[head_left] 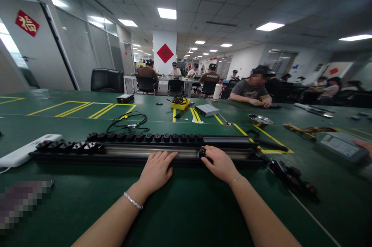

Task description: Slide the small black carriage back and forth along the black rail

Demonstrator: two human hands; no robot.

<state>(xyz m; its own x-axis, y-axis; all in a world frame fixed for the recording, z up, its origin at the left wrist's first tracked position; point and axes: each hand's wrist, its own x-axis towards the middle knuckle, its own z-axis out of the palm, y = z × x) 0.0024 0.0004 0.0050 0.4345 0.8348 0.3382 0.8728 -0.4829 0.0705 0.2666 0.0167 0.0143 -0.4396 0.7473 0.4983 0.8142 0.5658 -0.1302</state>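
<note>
Where the green counter (186, 216) spreads out, two long black rails lie along it side by side: the back rail (226, 140) and the front rail (124, 151). A white strip (29, 152) lies close by their left end, and a dark heap (293, 179) of loose parts crowds their right. Farther right sits one metal unit (343, 145), a co-worker's hand (363, 146) beside it. Beyond the rails stand one grey box (206, 110), one yellow tray (179, 104) of cable, one bowl (259, 120) and one bottle (217, 92).

The left hand (157, 167) rests on the front rail, fingers loosely extended, holding nothing visible; the right hand (219, 161) pinches one black block (201, 152) at the same rail, right of its middle.

Thirteen blocks seem to line the back rail. Five show at the front rail's left end, next to a darker shape I cannot make out. The heap is too blurred to count.
</note>
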